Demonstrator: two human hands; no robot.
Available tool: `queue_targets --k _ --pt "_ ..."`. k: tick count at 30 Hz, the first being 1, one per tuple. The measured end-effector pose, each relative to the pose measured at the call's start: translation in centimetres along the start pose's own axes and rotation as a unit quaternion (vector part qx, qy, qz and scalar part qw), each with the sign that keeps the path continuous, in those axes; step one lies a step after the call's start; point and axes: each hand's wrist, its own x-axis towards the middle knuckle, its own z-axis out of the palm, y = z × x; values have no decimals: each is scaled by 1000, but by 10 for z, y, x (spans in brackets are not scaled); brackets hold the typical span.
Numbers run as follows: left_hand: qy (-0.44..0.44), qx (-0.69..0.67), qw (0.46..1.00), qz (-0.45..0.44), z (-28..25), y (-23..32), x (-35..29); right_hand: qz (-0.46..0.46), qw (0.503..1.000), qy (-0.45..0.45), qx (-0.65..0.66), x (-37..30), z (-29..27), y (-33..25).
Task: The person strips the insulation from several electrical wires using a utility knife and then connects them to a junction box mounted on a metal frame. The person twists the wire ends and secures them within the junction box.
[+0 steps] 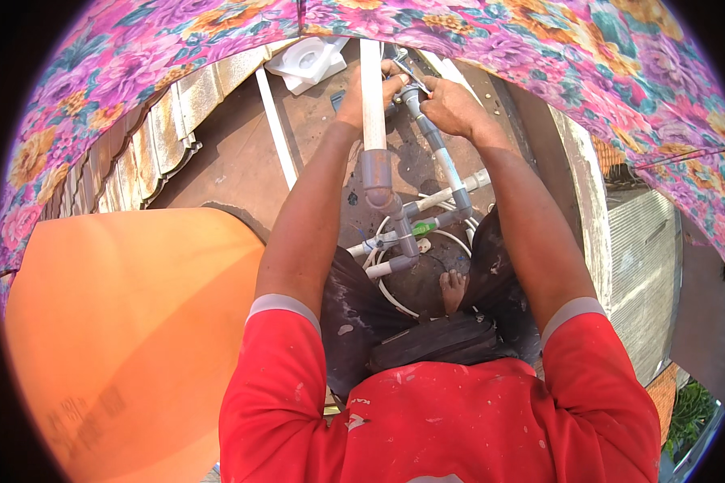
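Both my arms reach forward over a run of grey and white plumbing pipes. My right hand [457, 109] is closed, its thumb and fingers on a shiny metal tool [411, 74] whose exact kind I cannot make out. The tool lies at the upper end of a slanting grey pipe [432, 138]. My left hand [367, 95] is on the other side of that pipe end, fingers curled; what they grip is partly hidden behind an upright white pipe [372, 101]. That white pipe drops into a grey fitting [378, 181] with elbows below.
A green valve handle [424, 229] sits among the lower pipes, beside loops of thin white hose [395, 299]. An orange rounded tank [129, 322] stands at left. Crumpled white plastic [307, 60] lies far left. Flowered cloth [507, 36] hangs overhead. Corrugated sheets [155, 137] edge the left.
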Motion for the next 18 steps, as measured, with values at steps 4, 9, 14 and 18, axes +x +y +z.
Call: queue_targets --k 4,9,14,18 --pt "16 -60 997 -45 3 7 1 51 984 -89 143 -1 -14 -3" --pt "-2 -44 998 -46 -2 10 3 67 959 -135 239 -3 -20 -4" --pt "-18 -60 997 -55 -5 6 5 91 944 -165 272 4 -12 10" --pt "-20 -102 993 -60 -6 6 3 86 917 -163 353 3 -7 14"
